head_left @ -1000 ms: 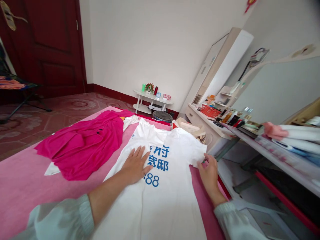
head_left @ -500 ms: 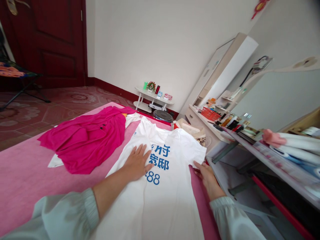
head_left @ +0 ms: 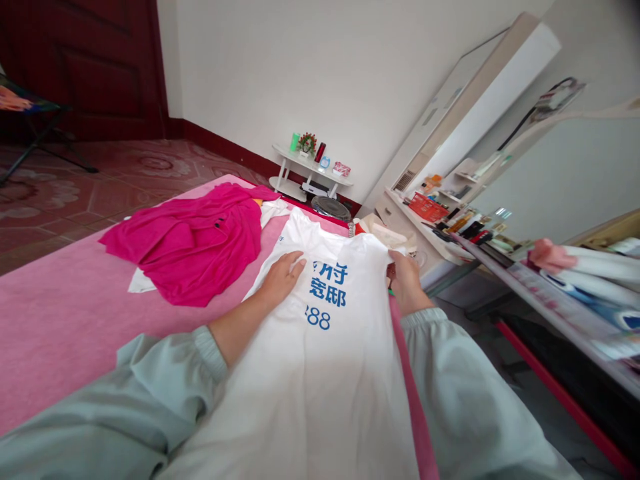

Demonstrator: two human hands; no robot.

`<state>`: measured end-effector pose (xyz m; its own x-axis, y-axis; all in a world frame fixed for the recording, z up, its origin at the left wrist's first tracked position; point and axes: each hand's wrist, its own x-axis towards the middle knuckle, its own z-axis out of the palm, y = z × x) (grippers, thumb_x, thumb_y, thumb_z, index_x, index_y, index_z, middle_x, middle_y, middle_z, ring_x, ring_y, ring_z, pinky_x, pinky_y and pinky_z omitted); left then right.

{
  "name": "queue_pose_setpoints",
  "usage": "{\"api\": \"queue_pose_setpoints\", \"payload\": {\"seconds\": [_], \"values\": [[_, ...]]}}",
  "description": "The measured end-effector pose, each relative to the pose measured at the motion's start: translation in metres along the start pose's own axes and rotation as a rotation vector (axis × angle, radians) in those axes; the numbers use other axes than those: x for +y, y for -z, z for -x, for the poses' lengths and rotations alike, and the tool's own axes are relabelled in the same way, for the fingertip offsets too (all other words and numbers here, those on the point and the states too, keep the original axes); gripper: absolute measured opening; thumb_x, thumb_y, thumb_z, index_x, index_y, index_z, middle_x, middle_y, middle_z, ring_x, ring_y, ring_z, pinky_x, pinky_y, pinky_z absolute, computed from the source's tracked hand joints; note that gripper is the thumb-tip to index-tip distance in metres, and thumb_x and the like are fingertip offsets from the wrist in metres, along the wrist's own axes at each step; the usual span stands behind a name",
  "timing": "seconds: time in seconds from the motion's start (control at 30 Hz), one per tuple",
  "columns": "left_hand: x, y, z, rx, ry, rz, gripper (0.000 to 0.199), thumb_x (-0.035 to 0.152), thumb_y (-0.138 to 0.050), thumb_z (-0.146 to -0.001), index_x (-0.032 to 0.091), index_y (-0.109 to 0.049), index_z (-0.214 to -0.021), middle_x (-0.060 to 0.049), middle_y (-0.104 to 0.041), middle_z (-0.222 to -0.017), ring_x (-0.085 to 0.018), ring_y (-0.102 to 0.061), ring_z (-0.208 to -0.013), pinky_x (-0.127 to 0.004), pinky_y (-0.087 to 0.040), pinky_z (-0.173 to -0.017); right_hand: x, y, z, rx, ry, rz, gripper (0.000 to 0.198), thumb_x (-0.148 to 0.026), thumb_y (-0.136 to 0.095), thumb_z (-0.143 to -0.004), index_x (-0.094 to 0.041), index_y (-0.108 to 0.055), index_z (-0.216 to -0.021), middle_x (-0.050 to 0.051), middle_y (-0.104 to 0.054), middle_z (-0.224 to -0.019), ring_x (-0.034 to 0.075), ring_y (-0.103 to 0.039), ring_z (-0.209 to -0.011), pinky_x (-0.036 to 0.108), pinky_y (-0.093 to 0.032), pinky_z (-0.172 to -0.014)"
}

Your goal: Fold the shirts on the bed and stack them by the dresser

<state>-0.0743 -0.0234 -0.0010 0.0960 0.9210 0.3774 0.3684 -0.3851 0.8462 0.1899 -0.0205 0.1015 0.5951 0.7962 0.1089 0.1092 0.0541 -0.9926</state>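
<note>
A white T-shirt (head_left: 345, 360) with blue lettering lies spread lengthwise on the pink bed cover, its neck at the far end. My left hand (head_left: 281, 280) rests on the shirt's left front beside the lettering, fingers lying on the cloth and thumb apart. At the right shoulder edge, my right hand (head_left: 406, 277) is closed on the shirt, with its fingertips partly hidden. The right sleeve no longer shows as a spread flap. Left of the shirt lies a crumpled bright pink garment (head_left: 200, 240), with white cloth (head_left: 141, 281) poking out beneath it.
The pink bed cover (head_left: 60, 333) extends to the left. Along the right side stands a dressing table with a red basket (head_left: 429, 207), bottles and a mirror (head_left: 565, 187). A small white table (head_left: 313, 167) holds a plant near the far wall. A folding stool (head_left: 43, 127) stands far left.
My right hand has moved up and gripped the shirt's right shoulder edge; the sleeve that was spread there is folded out of sight. My left hand stays on the shirt. The view has tilted down.
</note>
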Motion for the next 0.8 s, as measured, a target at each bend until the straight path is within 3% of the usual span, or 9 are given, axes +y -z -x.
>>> {"api": "queue_pose_setpoints", "payload": {"seconds": [0.07,0.17,0.23,0.3,0.4,0.5,0.57,0.7,0.8], "values": [[-0.001,0.001,0.001,0.013,0.013,0.038,0.048,0.045,-0.038,-0.093,0.013,-0.055,-0.124,-0.012,-0.059,-0.127,-0.023,-0.053,-0.119,-0.037,-0.038,-0.105,-0.011,-0.031,0.013,-0.119,0.079,0.031,0.018,-0.028,-0.059,-0.073,-0.022,-0.055,-0.089,0.001,-0.066,-0.072,0.015,-0.059,-0.067,0.026,-0.048,-0.058],[-0.005,0.003,0.001,0.013,0.018,0.075,0.048,0.045,-0.039,-0.092,0.013,-0.054,-0.125,-0.013,-0.058,-0.127,-0.023,-0.054,-0.118,-0.038,-0.038,-0.105,-0.023,-0.070,0.041,-0.412,0.093,0.112,0.019,-0.031,-0.064,-0.070,-0.023,-0.058,-0.087,0.005,-0.068,-0.095,0.015,-0.060,-0.080,0.025,-0.048,-0.063],[-0.010,0.003,0.000,0.017,0.027,0.105,0.048,0.045,-0.042,-0.090,0.014,-0.052,-0.126,-0.013,-0.057,-0.128,-0.023,-0.055,-0.116,-0.038,-0.040,-0.103,-0.025,-0.081,0.059,-0.582,0.053,0.152,0.025,-0.031,-0.070,-0.066,-0.022,-0.060,-0.088,0.005,-0.066,-0.102,0.016,-0.061,-0.086,0.025,-0.049,-0.066],[-0.016,0.002,-0.002,0.019,0.049,0.135,0.049,0.044,-0.045,-0.089,0.015,-0.049,-0.128,-0.013,-0.057,-0.127,-0.023,-0.057,-0.113,-0.039,-0.043,-0.100,-0.023,-0.076,0.075,-0.721,0.010,0.202,0.032,-0.035,-0.071,-0.067,-0.022,-0.061,-0.095,0.004,-0.065,-0.104,0.016,-0.062,-0.089,0.026,-0.049,-0.068],[-0.022,0.001,-0.004,0.000,0.056,0.147,0.051,0.039,-0.049,-0.087,0.014,-0.046,-0.130,-0.013,-0.057,-0.126,-0.021,-0.058,-0.110,-0.037,-0.046,-0.097,-0.011,-0.036,0.095,-0.761,0.042,0.327,0.034,-0.039,-0.065,-0.072,-0.019,-0.059,-0.099,0.003,-0.064,-0.102,0.016,-0.063,-0.088,0.026,-0.047,-0.070],[-0.025,-0.001,-0.004,-0.023,0.027,0.068,0.049,0.032,-0.053,-0.083,0.016,-0.049,-0.129,-0.011,-0.056,-0.123,-0.020,-0.059,-0.106,-0.036,-0.048,-0.094,0.006,0.026,0.115,-0.659,0.177,0.537,0.028,-0.036,-0.064,-0.072,-0.016,-0.062,-0.091,0.005,-0.066,-0.093,0.017,-0.061,-0.083,0.027,-0.045,-0.071],[-0.023,-0.002,-0.002,-0.039,0.000,-0.033,0.052,0.028,-0.056,-0.079,0.017,-0.050,-0.129,-0.010,-0.055,-0.123,-0.021,-0.060,-0.102,-0.036,-0.049,-0.092,0.014,0.067,0.132,-0.645,0.191,0.713,0.024,-0.034,-0.064,-0.072,-0.017,-0.064,-0.088,0.004,-0.067,-0.085,0.017,-0.060,-0.077,0.027,-0.044,-0.069],[-0.015,-0.005,0.001,-0.098,-0.109,-0.305,0.061,0.023,-0.061,-0.074,0.018,-0.048,-0.133,-0.010,-0.052,-0.127,-0.025,-0.051,-0.114,-0.039,-0.040,-0.102,0.020,0.125,0.177,-0.624,0.038,0.818,0.034,-0.037,-0.071,-0.065,-0.021,-0.064,-0.094,0.001,-0.067,-0.075,0.018,-0.059,-0.069,0.027,-0.044,-0.064],[-0.009,-0.007,0.001,-0.148,-0.122,-0.460,0.061,0.023,-0.060,-0.075,0.022,-0.048,-0.135,-0.007,-0.054,-0.124,-0.027,-0.047,-0.117,-0.041,-0.035,-0.105,0.024,0.145,0.210,-0.616,-0.079,0.714,0.048,-0.036,-0.075,-0.059,-0.025,-0.063,-0.104,0.004,-0.070,-0.088,0.024,-0.063,-0.079,0.031,-0.048,-0.069]]}}
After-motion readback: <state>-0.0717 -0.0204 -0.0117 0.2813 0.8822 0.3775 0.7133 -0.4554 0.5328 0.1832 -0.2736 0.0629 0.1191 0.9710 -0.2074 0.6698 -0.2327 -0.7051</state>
